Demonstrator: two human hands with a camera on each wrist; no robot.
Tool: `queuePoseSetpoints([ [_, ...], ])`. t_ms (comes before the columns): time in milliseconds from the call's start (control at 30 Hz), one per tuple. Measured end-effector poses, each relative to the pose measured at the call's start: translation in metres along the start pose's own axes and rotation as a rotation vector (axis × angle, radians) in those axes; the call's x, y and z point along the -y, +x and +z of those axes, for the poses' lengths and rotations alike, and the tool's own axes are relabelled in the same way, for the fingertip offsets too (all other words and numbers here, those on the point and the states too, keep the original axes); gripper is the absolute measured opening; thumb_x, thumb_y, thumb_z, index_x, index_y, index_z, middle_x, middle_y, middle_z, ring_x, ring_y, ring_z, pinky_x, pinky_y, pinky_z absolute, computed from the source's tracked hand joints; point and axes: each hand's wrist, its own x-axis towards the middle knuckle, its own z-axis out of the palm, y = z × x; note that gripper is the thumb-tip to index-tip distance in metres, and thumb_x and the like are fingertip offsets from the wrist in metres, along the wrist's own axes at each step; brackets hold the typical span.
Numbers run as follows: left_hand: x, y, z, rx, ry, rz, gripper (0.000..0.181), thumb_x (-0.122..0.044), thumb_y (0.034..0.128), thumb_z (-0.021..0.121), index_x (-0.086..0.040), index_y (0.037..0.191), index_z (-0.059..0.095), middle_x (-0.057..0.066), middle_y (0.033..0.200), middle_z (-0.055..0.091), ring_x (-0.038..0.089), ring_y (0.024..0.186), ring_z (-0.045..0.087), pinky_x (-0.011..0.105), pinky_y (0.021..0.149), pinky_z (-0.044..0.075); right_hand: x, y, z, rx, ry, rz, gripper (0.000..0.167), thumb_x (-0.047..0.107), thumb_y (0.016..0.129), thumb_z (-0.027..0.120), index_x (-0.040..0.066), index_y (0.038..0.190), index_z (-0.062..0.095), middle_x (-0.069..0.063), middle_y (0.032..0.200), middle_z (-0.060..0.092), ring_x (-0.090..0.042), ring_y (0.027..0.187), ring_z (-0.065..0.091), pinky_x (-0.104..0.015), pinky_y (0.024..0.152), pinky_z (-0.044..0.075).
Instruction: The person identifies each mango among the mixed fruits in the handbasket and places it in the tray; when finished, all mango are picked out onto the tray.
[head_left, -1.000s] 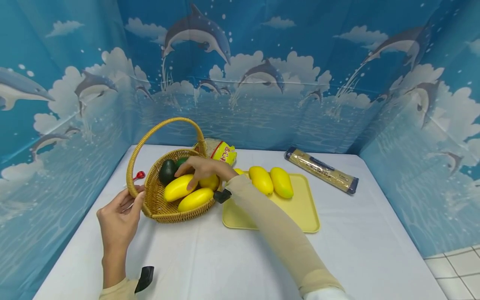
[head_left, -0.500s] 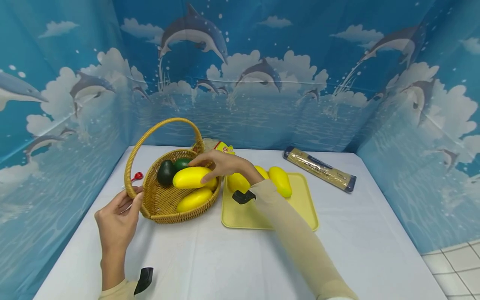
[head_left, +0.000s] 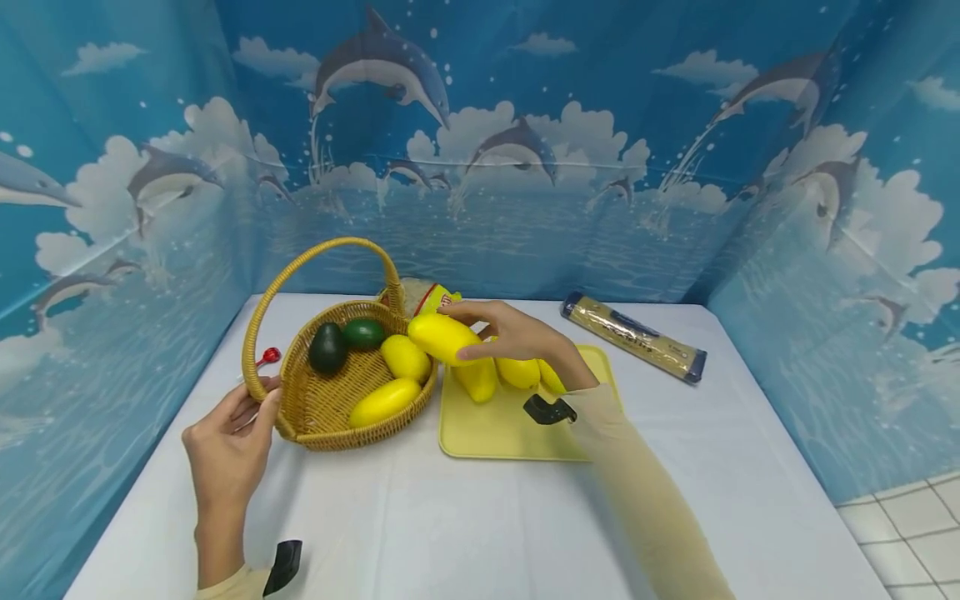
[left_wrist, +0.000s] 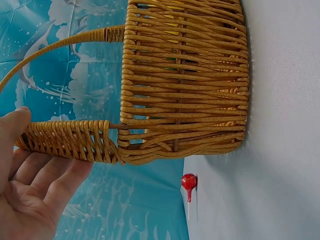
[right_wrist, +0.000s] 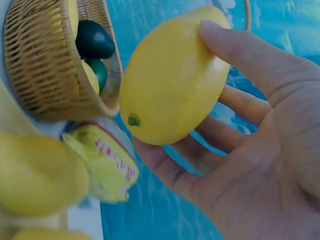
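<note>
In the head view my left hand [head_left: 228, 442] grips the handle of the wicker basket [head_left: 300, 437] near its base; the left wrist view shows fingers and thumb round the woven handle [left_wrist: 65, 141]. My right hand [head_left: 517, 333] pinches a yellow mango [head_left: 444, 337] between thumb and fingers, held up over the gap between the basket and the yellow tray [head_left: 517, 442]. Inside the basket lie a dark avocado [head_left: 327, 348], a green avocado [head_left: 363, 333] and two yellow mangoes, one at the right wall [head_left: 405, 358] and one in front [head_left: 385, 402]. Several mangoes lie on the tray, partly behind the right hand.
A red lollipop [head_left: 268, 356] lies left of the basket. Behind the basket is a clear bag with a yellow label [head_left: 435, 297]. A gold packet [head_left: 633, 336] lies at the back right. A dolphin-print curtain [head_left: 480, 208] closes off the back and sides.
My right hand has lifted the mango out of the basket and carried it right, to the tray's left edge. My left hand keeps its grip on the handle.
</note>
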Motion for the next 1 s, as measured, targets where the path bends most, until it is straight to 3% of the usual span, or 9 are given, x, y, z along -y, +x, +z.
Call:
queuePoseSetpoints([
  [200,0.000,-0.004,-0.003,-0.011,-0.003,-0.011,0.030,-0.009,0.0966,0.082,0.006,0.122,0.077,0.017,0.114,0.081,-0.019,0.100,0.066,0.008,0.082,0.054,-0.009,-0.034,-0.014,-0.082,0.011,0.057,0.083,0.018,0.100,0.080,0.015,0.169,0.034,-0.012,0.167,0.043,-0.034,0.139,0.053,-0.051,0.109,0.056],
  [400,0.000,-0.004,-0.006,-0.025,-0.012,-0.007,0.029,-0.006,0.0949,0.083,0.007,0.121,0.077,0.017,0.113,0.081,-0.017,0.101,0.068,0.008,0.082,0.054,-0.030,-0.074,-0.026,-0.127,0.111,0.110,0.084,0.024,0.104,0.074,0.022,0.172,0.025,-0.012,0.164,0.041,-0.038,0.143,0.048,-0.062,0.116,0.048],
  [533,0.000,-0.004,-0.004,-0.021,-0.022,-0.006,0.029,-0.003,0.0937,0.084,0.006,0.120,0.078,0.017,0.112,0.081,-0.017,0.100,0.068,0.008,0.082,0.055,-0.046,-0.107,-0.032,-0.168,0.198,0.133,0.080,0.018,0.106,0.069,0.015,0.171,0.023,-0.016,0.166,0.037,-0.044,0.153,0.039,-0.064,0.122,0.041],
  [600,0.000,-0.003,-0.004,-0.018,-0.023,-0.003,0.028,-0.004,0.0939,0.084,0.005,0.120,0.078,0.017,0.112,0.081,-0.017,0.100,0.068,0.008,0.082,0.055,-0.053,-0.122,-0.035,-0.207,0.204,0.151,0.078,0.014,0.106,0.068,0.011,0.171,0.024,-0.019,0.166,0.037,-0.048,0.153,0.038,-0.064,0.120,0.043],
  [800,-0.001,-0.001,-0.003,-0.008,-0.028,0.013,0.027,-0.005,0.0950,0.083,0.007,0.119,0.078,0.017,0.112,0.081,-0.016,0.100,0.069,0.009,0.082,0.055,-0.068,-0.156,-0.041,-0.330,0.094,0.284,0.075,0.016,0.107,0.068,0.008,0.170,0.029,-0.022,0.164,0.042,-0.049,0.145,0.047,-0.065,0.112,0.050],
  [900,-0.001,0.001,-0.002,-0.006,-0.032,0.021,0.027,-0.003,0.0944,0.083,0.007,0.119,0.078,0.017,0.112,0.081,-0.016,0.100,0.069,0.009,0.082,0.055,-0.073,-0.165,-0.043,-0.358,0.024,0.340,0.079,0.020,0.106,0.071,0.006,0.170,0.028,-0.025,0.163,0.043,-0.048,0.142,0.049,-0.068,0.115,0.046],
  [1000,-0.001,0.001,-0.001,-0.005,-0.032,0.018,0.027,-0.001,0.0937,0.083,0.007,0.119,0.078,0.017,0.112,0.081,-0.016,0.099,0.069,0.009,0.082,0.055,-0.079,-0.168,-0.043,-0.375,-0.034,0.396,0.081,0.026,0.104,0.074,0.002,0.168,0.031,-0.027,0.155,0.050,-0.046,0.136,0.053,-0.067,0.112,0.049],
])
